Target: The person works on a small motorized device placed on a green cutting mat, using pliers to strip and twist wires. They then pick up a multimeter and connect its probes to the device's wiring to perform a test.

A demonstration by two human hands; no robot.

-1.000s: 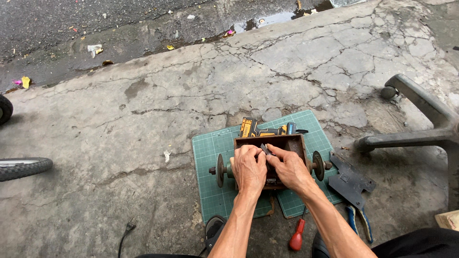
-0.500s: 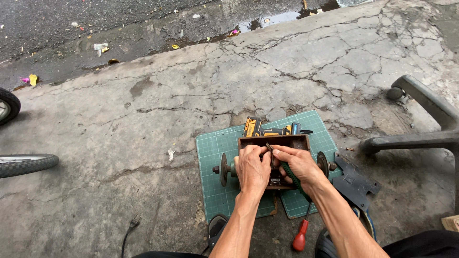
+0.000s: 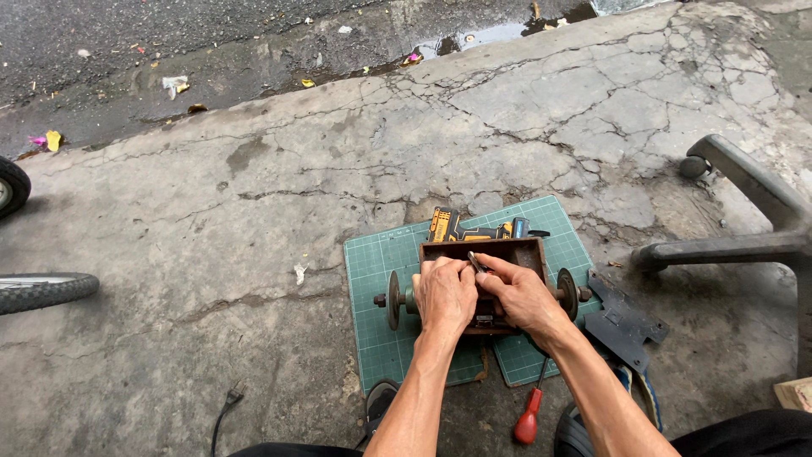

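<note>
Cracked grey concrete (image 3: 254,279) covers the ground, and a wet road with bits of litter runs along the top; a green cutting mat (image 3: 376,279) lies on the concrete, and on it sits a rusty brown machine (image 3: 507,250) with a round wheel on each side.

Both hands rest on top of the machine, close together, almost touching; the left hand (image 3: 446,294) is curled with its fingers bent down onto the machine, but what it grips cannot be seen; the right hand (image 3: 523,296) is partly closed, and its thumb and first finger pinch a small thin metal piece (image 3: 476,262) over the open brown box part.

A yellow and black drill (image 3: 461,226) lies on the mat just behind the machine; a red-handled screwdriver (image 3: 531,415) lies near the right arm; a flat dark metal plate (image 3: 624,326) lies beside the mat on the right; a grey chair leg (image 3: 744,211) stands well apart on the right; a bike tyre (image 3: 46,290) shows at the left edge.
</note>
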